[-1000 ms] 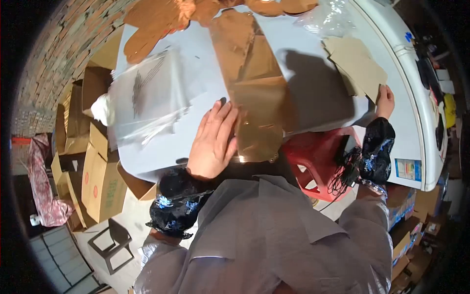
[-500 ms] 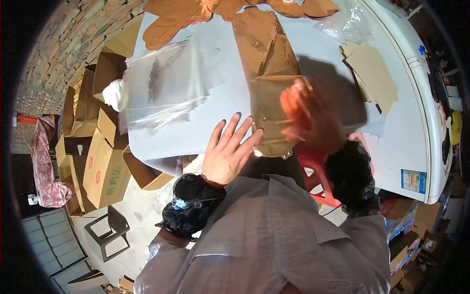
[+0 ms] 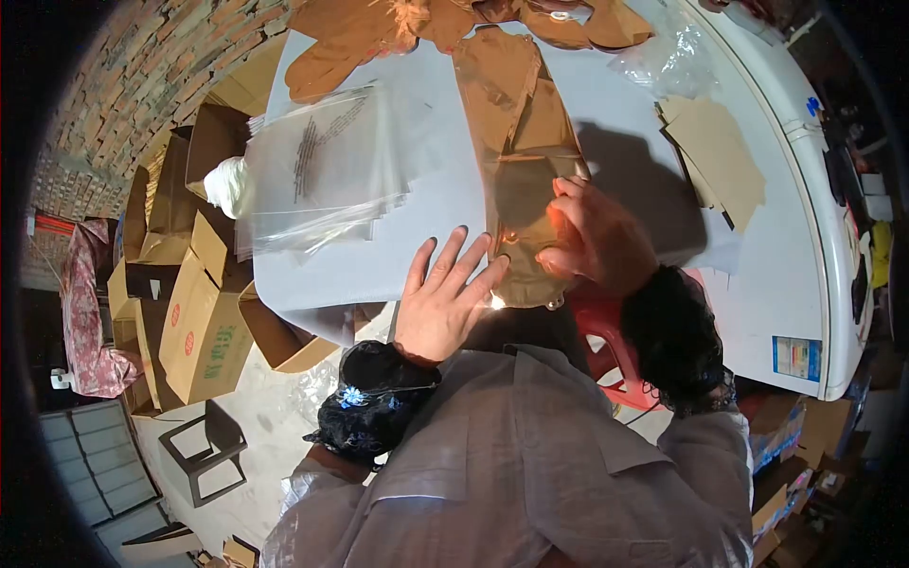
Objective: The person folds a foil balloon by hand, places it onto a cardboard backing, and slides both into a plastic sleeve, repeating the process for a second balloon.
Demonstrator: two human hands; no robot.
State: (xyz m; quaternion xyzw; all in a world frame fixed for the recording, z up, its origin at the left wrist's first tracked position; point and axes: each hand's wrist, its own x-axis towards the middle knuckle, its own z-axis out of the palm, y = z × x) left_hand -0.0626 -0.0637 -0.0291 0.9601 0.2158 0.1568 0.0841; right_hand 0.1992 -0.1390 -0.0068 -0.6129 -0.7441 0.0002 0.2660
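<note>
A long, flat copper-brown foil balloon (image 3: 530, 180) lies on the white-covered table, its near end at the table's front edge. My left hand (image 3: 443, 298) rests flat with fingers spread, fingertips on the foil's left edge. Over the right side of the foil, my right hand (image 3: 611, 237) is curled around an orange wad (image 3: 561, 230), pressed close to the surface. What the wad is made of is hard to make out under the fingers. Creases and a fold line run across the foil's upper half.
Clear printed plastic bags (image 3: 322, 170) are stacked at left. More brown foil pieces (image 3: 355, 47) lie at the far edge. Crumpled clear plastic (image 3: 668, 62) and beige card pieces (image 3: 715, 156) sit at right. Cardboard boxes (image 3: 204, 322) stand left, and a red stool (image 3: 611, 355) below the table.
My right hand, blurred by motion before, now shows sharply, slightly lower on the foil with the orange wad. My left hand stays nearly in place.
</note>
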